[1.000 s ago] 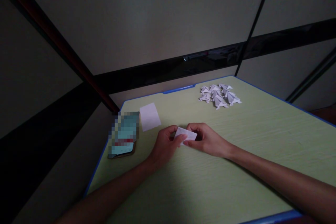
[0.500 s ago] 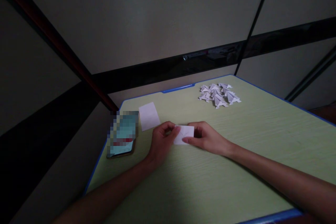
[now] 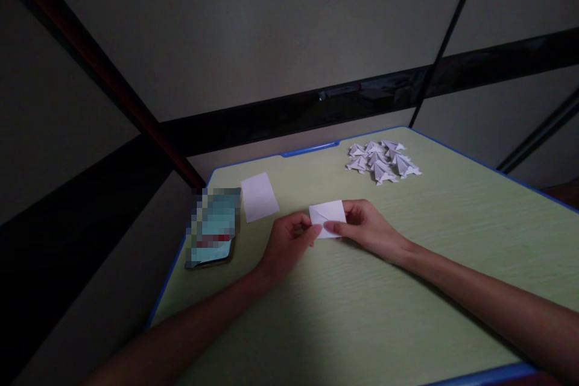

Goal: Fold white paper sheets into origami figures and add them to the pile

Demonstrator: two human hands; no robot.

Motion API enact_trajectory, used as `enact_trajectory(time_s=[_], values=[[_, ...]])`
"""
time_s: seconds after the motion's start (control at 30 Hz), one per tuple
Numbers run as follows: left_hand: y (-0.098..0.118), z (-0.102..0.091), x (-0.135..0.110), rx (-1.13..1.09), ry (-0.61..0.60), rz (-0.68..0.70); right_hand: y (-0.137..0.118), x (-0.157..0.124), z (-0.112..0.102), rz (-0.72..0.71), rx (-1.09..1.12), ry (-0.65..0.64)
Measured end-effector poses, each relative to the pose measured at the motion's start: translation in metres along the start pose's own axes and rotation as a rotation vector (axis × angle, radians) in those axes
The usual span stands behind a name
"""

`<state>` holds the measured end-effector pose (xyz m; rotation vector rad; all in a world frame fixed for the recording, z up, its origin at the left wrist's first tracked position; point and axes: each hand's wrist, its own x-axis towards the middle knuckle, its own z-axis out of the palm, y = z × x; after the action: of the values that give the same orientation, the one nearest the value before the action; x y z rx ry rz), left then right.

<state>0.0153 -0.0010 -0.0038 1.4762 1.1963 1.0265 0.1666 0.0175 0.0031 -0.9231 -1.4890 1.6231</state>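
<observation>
Both my hands hold one small folded white paper (image 3: 328, 215) just above the green table (image 3: 371, 301). My left hand (image 3: 289, 241) pinches its lower left corner with curled fingers. My right hand (image 3: 366, 228) pinches its lower right edge between thumb and fingers. A diagonal crease shows on the paper's face. A flat white paper sheet (image 3: 259, 196) lies on the table to the left of my hands.
A phone (image 3: 212, 228) lies near the table's left edge. A pile of several folded white paper figures (image 3: 382, 161) sits at the far side. The table has a blue rim (image 3: 310, 149), with dark rails and a wall behind it.
The folded paper has been turned and raised, from lying low and slanted to standing more upright between my hands. Both hands shifted slightly away from me and to the right.
</observation>
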Motion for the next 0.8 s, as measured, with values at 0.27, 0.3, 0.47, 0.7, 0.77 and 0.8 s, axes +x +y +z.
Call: enact_trajectory(time_s=[0.27,0.3,0.47,0.7,0.77,0.8], values=[[-0.0035,-0.0024,0.0018,-0.032,-0.035,-0.011,0.0032,0.0014,-0.0056,0.016,-0.017,-0.042],[-0.0044,-0.0027,0.0021,-0.04,-0.036,-0.012,0.0028,0.0015,-0.0057,0.015,-0.015,-0.045],[-0.0053,-0.0023,0.0028,-0.062,-0.014,-0.018,0.0009,0.0014,-0.0029,-0.042,-0.043,-0.066],[-0.0038,-0.0023,0.0012,-0.024,-0.075,-0.033,0.0062,0.0006,-0.0025,-0.067,-0.12,-0.07],[-0.0044,-0.003,0.0011,-0.038,-0.09,-0.033,0.0064,-0.0003,-0.0033,-0.079,-0.121,-0.108],[-0.0046,-0.0034,0.0011,-0.05,-0.097,-0.033,0.006,-0.0008,-0.0036,-0.08,-0.113,-0.126]])
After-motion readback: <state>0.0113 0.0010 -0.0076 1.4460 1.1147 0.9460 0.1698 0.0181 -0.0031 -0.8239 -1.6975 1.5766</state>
